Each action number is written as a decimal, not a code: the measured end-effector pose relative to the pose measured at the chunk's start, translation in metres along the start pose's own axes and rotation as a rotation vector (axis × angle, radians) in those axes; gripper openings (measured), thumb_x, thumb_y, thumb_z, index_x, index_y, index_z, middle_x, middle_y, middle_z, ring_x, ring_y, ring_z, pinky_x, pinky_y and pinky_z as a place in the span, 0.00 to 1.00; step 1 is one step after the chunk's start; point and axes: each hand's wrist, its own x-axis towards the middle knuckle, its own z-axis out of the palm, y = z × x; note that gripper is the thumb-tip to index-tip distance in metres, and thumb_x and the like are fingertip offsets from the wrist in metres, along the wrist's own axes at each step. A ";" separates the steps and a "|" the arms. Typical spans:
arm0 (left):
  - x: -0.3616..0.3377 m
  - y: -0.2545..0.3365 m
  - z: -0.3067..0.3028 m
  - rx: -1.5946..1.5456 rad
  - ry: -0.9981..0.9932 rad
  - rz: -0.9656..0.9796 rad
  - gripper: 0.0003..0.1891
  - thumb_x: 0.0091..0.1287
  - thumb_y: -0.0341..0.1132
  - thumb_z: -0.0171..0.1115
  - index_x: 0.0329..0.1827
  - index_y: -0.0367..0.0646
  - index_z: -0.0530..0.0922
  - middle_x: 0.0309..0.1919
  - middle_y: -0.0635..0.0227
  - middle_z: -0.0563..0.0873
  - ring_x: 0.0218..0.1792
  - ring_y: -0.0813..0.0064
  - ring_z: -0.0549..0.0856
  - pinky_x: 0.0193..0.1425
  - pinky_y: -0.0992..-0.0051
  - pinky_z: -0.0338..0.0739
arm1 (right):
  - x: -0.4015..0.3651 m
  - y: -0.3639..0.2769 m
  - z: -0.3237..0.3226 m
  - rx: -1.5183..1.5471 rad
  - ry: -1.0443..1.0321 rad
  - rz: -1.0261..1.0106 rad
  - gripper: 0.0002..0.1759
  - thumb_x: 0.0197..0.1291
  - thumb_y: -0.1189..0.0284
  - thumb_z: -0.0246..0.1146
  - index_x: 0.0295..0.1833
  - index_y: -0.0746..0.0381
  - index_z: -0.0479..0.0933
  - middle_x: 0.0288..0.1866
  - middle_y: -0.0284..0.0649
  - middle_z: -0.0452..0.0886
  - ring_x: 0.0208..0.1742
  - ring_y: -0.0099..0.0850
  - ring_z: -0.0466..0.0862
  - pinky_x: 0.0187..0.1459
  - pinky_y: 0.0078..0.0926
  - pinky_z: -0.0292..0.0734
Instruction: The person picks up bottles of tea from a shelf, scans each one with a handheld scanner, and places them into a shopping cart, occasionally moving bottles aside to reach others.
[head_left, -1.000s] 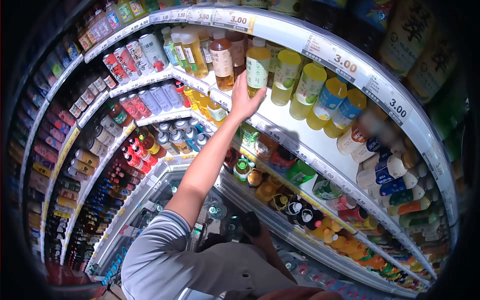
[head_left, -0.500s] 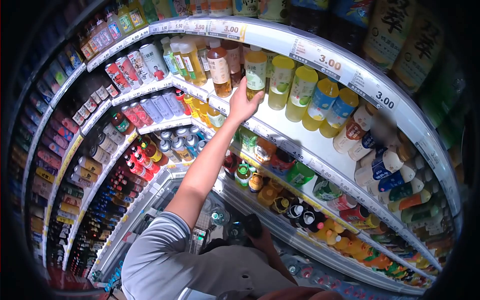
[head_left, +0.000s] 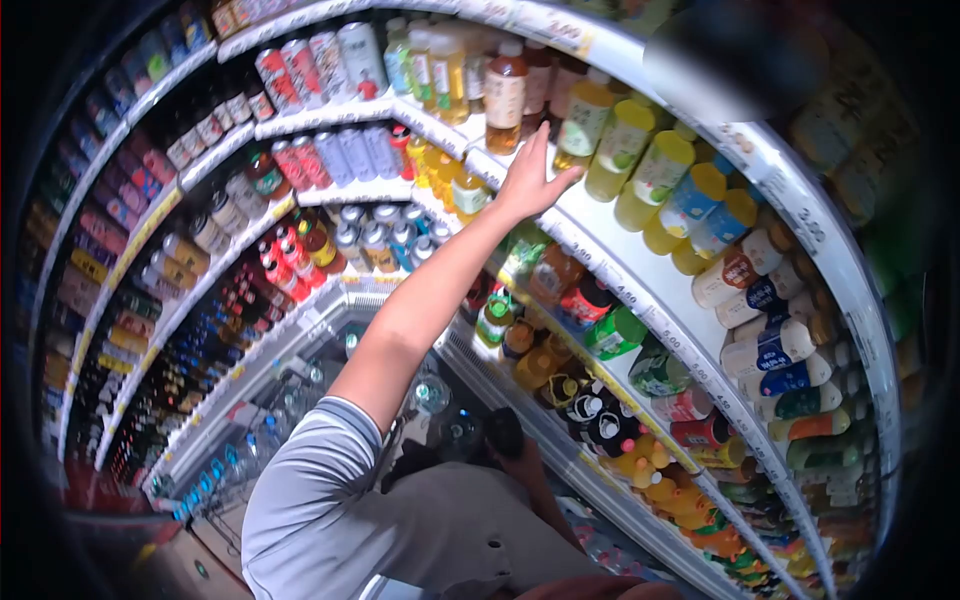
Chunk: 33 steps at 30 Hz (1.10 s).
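My left hand (head_left: 532,185) reaches up to the drinks shelf, its fingers stretched out and the thumb spread to the side. It looks open. Just beyond it stands a pale-yellow bottle with a light green label (head_left: 582,125), its base close to the thumb. An amber bottle with a cream label (head_left: 505,97) is on the other side of the fingertips. Low in front of my body, my right hand (head_left: 520,462) is wrapped around a dark rounded object (head_left: 503,432), whose kind I cannot tell.
Yellow-green bottles (head_left: 622,150) and blue-labelled bottles (head_left: 692,207) continue along the same shelf. A white shelf edge with price tags (head_left: 640,290) runs below the hand. Cans (head_left: 345,155) line the shelves to the left. Large clear bottles (head_left: 430,392) sit low near my body.
My left hand was up against the green-labelled bottle; now it has come slightly away with fingers straightened, and the bottle stands on the shelf. The view has shifted.
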 end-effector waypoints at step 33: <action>-0.883 0.006 -0.501 0.629 0.094 -1.890 0.26 0.61 0.37 0.66 0.60 0.35 0.73 0.56 0.45 0.79 0.60 0.45 0.78 0.68 0.54 0.73 | -0.036 -0.160 0.344 -0.427 -0.985 -0.034 0.14 0.57 0.71 0.77 0.42 0.67 0.82 0.30 0.37 0.86 0.31 0.23 0.84 0.35 0.27 0.77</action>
